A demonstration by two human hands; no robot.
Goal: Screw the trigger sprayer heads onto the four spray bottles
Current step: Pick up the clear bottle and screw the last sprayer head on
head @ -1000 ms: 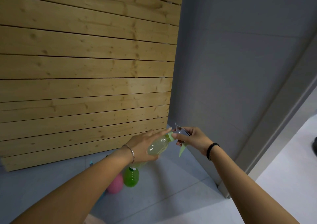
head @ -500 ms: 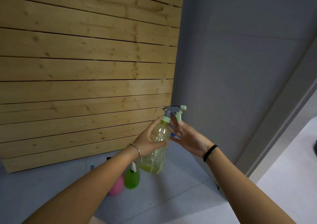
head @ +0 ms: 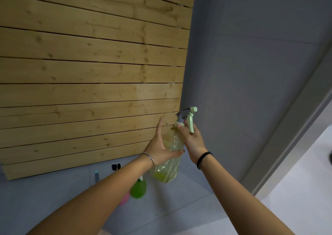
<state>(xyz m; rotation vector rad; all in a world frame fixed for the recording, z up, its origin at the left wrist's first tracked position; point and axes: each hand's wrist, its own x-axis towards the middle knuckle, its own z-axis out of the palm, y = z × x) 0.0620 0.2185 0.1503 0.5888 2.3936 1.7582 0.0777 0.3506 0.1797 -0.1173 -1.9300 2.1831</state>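
A pale yellow-green clear spray bottle (head: 171, 164) is held upright in the air in front of the wooden wall. My left hand (head: 159, 148) wraps its body from the left, fingers partly spread. A grey and mint trigger sprayer head (head: 186, 117) sits on the bottle's neck. My right hand (head: 191, 140) grips the head's collar with its fingertips. Down on the floor a green bottle (head: 138, 189) stands with a white head, and a pink bottle (head: 124, 198) is mostly hidden behind my left forearm.
A blue-tipped sprayer part (head: 96, 176) and a small black object (head: 115, 166) lie on the grey floor by the base of the slatted wooden wall (head: 89, 73). A grey wall (head: 251, 73) rises on the right, beside a lighter floor (head: 296, 189).
The bottle went from tilted and low to upright and higher. The sprayer head now sits on its neck, and my right hand has closed its fingertips on the collar.
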